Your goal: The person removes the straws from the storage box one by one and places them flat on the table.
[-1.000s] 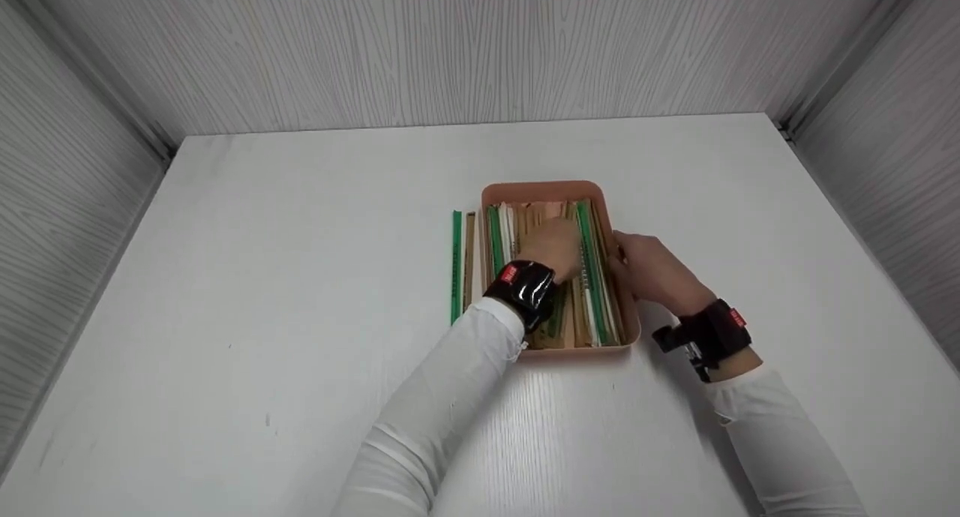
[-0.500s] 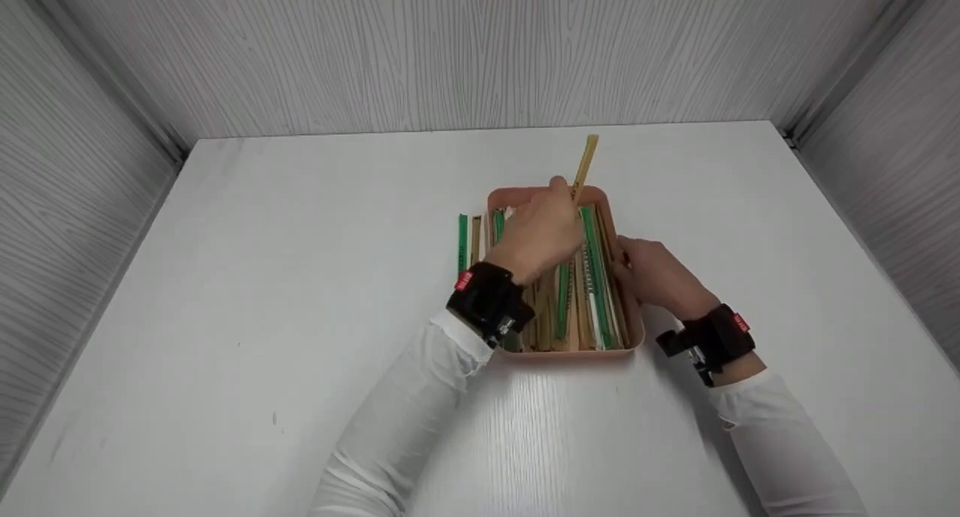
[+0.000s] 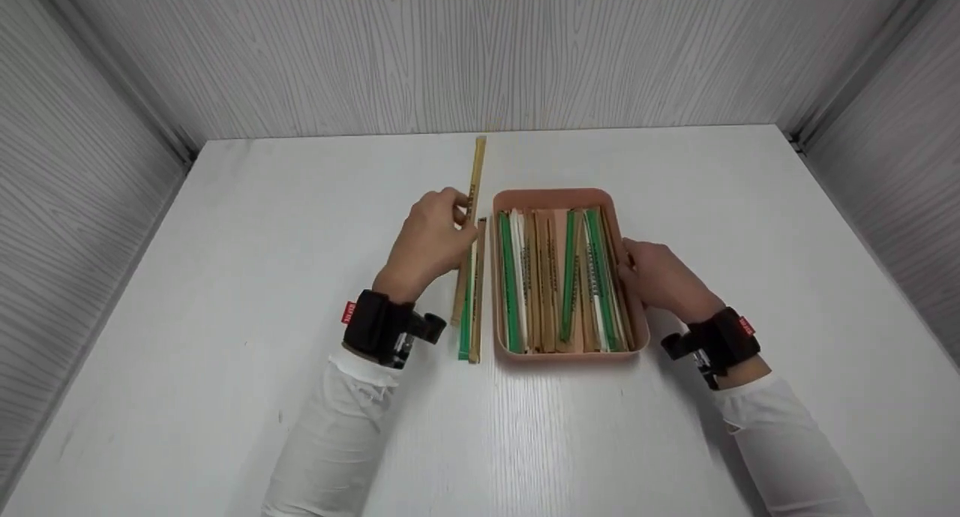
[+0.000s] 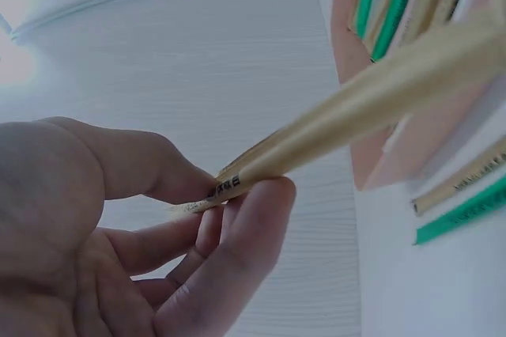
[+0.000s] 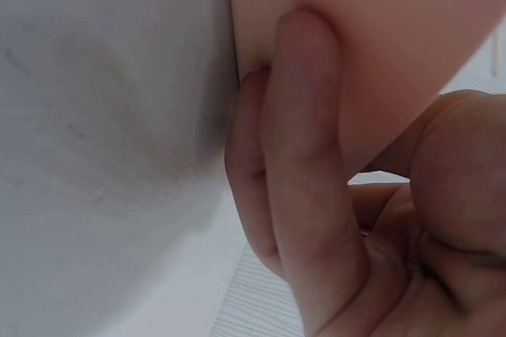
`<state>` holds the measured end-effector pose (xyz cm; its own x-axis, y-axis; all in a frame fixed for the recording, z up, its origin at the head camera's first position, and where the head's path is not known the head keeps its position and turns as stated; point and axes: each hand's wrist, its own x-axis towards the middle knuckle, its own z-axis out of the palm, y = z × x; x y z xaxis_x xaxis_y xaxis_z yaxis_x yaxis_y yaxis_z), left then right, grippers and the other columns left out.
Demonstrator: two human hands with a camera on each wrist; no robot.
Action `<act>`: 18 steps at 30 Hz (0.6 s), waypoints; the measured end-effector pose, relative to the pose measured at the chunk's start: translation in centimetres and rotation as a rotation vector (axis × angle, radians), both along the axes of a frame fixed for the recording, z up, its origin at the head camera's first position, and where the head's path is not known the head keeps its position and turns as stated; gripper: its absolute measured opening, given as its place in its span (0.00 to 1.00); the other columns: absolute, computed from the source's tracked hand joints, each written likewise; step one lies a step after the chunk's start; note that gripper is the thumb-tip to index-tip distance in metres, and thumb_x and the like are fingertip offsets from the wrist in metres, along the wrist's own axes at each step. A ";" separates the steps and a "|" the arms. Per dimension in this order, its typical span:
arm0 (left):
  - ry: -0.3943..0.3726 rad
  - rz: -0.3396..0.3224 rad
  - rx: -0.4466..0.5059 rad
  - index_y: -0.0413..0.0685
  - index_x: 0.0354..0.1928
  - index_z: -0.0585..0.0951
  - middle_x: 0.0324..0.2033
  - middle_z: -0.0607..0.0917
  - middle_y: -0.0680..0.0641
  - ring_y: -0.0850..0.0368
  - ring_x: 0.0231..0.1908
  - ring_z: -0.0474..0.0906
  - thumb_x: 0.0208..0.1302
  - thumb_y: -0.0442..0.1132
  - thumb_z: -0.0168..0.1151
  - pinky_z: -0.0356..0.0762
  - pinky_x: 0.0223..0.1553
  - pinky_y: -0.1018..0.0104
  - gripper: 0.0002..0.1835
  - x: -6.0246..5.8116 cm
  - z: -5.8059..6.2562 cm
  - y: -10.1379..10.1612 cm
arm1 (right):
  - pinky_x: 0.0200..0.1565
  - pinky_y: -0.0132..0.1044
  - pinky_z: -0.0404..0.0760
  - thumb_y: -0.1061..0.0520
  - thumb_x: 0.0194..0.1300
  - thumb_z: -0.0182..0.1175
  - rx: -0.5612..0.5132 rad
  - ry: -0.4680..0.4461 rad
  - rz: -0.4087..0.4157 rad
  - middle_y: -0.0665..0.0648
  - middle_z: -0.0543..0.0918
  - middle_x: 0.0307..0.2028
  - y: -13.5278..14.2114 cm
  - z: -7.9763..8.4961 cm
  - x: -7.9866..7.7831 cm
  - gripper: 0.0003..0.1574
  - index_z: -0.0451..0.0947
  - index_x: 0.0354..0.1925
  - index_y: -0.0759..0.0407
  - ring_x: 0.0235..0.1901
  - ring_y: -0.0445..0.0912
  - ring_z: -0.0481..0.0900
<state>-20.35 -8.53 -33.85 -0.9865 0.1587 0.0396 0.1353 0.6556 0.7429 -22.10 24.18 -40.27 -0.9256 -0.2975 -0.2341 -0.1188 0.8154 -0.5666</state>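
My left hand (image 3: 431, 239) pinches a tan paper-wrapped straw (image 3: 478, 172) between thumb and fingers, left of the box. In the left wrist view, dark printing shows on that straw's wrapper (image 4: 348, 119) beside the thumb. My right hand (image 3: 664, 277) grips the right side of a pinkish-brown box (image 3: 551, 199); in the right wrist view its fingertips (image 5: 308, 44) press the outer wall, with the thumb at the rim. Green, white and tan wrapped straws stand lengthwise in the box. Below the held straw, a green straw (image 3: 464, 344) and a tan straw (image 3: 478, 299) lie on the table.
The white table (image 3: 187, 277) spreads around the box. Wood-grain panels (image 3: 480, 59) stand at the back and on both sides. The box's left wall lies close beside the loose straws.
My left hand has come up out of the box with the tan straw and moved left, over the loose straws on the table. My right hand stays at the box's side.
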 end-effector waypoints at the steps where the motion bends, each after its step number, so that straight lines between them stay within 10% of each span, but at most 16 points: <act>1: -0.029 0.007 0.020 0.32 0.65 0.75 0.48 0.80 0.39 0.51 0.40 0.81 0.74 0.35 0.55 0.83 0.35 0.63 0.22 0.0 -0.6 -0.4 | 0.26 0.39 0.79 0.59 0.82 0.43 0.001 0.001 -0.001 0.62 0.81 0.37 0.0 0.0 0.0 0.18 0.73 0.61 0.65 0.25 0.47 0.79; 11: -0.208 0.091 -0.005 0.29 0.65 0.73 0.47 0.84 0.37 0.50 0.38 0.83 0.69 0.31 0.53 0.83 0.33 0.63 0.24 -0.7 -6.5 -1.8 | 0.25 0.39 0.79 0.59 0.81 0.44 -0.008 0.003 0.006 0.61 0.80 0.35 -0.1 -0.2 0.1 0.19 0.72 0.62 0.65 0.24 0.46 0.78; 18: -0.188 0.103 -0.098 0.29 0.61 0.76 0.48 0.84 0.35 0.46 0.40 0.82 0.66 0.30 0.54 0.81 0.34 0.60 0.21 -0.8 -7.7 -1.3 | 0.23 0.39 0.79 0.60 0.81 0.42 -0.014 0.021 0.003 0.61 0.81 0.34 0.0 -0.1 0.0 0.20 0.73 0.63 0.65 0.21 0.46 0.79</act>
